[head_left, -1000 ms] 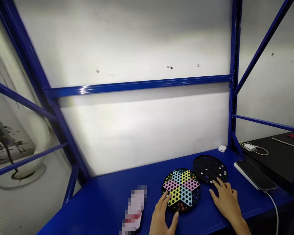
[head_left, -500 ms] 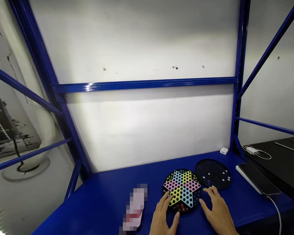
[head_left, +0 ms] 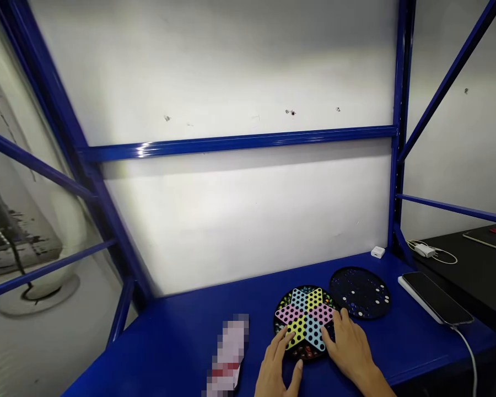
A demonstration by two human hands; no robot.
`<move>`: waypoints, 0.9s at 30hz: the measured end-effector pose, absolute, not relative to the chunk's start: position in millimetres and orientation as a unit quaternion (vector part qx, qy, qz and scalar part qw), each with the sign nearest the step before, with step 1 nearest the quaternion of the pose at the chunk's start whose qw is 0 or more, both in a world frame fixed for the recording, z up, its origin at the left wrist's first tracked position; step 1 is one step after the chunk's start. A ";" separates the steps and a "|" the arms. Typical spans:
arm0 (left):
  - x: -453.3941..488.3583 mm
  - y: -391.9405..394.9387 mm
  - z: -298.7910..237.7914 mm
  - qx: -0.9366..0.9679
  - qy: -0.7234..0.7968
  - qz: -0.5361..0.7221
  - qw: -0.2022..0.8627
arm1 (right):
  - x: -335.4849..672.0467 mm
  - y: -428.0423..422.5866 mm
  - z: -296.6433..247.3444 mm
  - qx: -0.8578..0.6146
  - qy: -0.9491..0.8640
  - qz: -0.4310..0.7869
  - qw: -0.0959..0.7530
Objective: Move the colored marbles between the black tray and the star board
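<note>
A round Chinese checkers board (head_left: pixel 305 317) with a coloured star lies on the blue shelf (head_left: pixel 182 331). My left hand (head_left: pixel 278 368) rests at its near left edge, fingers spread, thumb by the rim. On the board's right edge lies my right hand (head_left: pixel 349 349), fingers apart and flat. A black round perforated lid (head_left: pixel 360 293) with a few white pegs lies just right of the board, apart from both hands.
A blurred-out white and red object (head_left: pixel 228 353) lies left of the board. A phone (head_left: pixel 436 298) on a cable sits at the shelf's right end, a small white charger (head_left: pixel 377 252) by the wall. Blue frame posts stand on both sides. A black table (head_left: pixel 471 264) is at right.
My right hand has moved left from the black lid onto the right edge of the coloured board. My left hand has stayed at the board's near left edge.
</note>
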State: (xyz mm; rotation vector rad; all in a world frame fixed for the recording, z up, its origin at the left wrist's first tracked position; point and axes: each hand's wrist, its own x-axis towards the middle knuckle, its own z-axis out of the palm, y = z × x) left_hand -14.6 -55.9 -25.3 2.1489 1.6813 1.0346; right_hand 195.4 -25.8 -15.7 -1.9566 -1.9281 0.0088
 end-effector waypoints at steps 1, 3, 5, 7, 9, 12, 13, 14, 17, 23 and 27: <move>-16.7 -55.1 -24.2 0.740 0.567 0.343 0.118 | 193.3 -25.3 -15.4 -0.697 -0.691 -0.001 0.193; -19.5 -53.8 -22.2 0.749 0.559 0.335 0.122 | 189.0 -24.4 -14.7 -0.688 -0.702 -0.009 0.186; -19.9 -53.1 -20.7 0.749 0.558 0.336 0.119 | 185.5 -23.5 -13.6 -0.672 -0.720 -0.018 0.173; -18.5 -52.8 -19.9 0.747 0.560 0.342 0.112 | 183.9 -22.0 -11.5 -0.651 -0.742 -0.029 0.154; -16.7 -52.7 -19.6 0.747 0.559 0.344 0.105 | 184.3 -20.1 -8.8 -0.631 -0.763 -0.037 0.136; -15.1 -52.8 -19.2 0.750 0.561 0.337 0.101 | 186.4 -17.7 -6.8 -0.609 -0.782 -0.045 0.126; -14.9 -53.1 -19.0 0.751 0.562 0.332 0.100 | 186.8 -17.3 -7.4 -0.607 -0.783 -0.048 0.128; -14.8 -53.3 -18.7 0.751 0.564 0.328 0.100 | 187.0 -17.1 -8.6 -0.608 -0.781 -0.050 0.133; -15.0 -54.0 -18.1 0.754 0.564 0.320 0.101 | 185.6 -17.4 -14.4 -0.617 -0.770 -0.053 0.154; -14.2 -53.1 -18.7 0.752 0.568 0.320 0.102 | 182.4 -20.3 -18.8 -0.579 -0.788 -0.073 0.194; -11.8 -55.1 -15.1 0.747 0.573 0.322 0.098 | 183.3 -22.2 -13.1 -0.562 -0.800 -0.067 0.198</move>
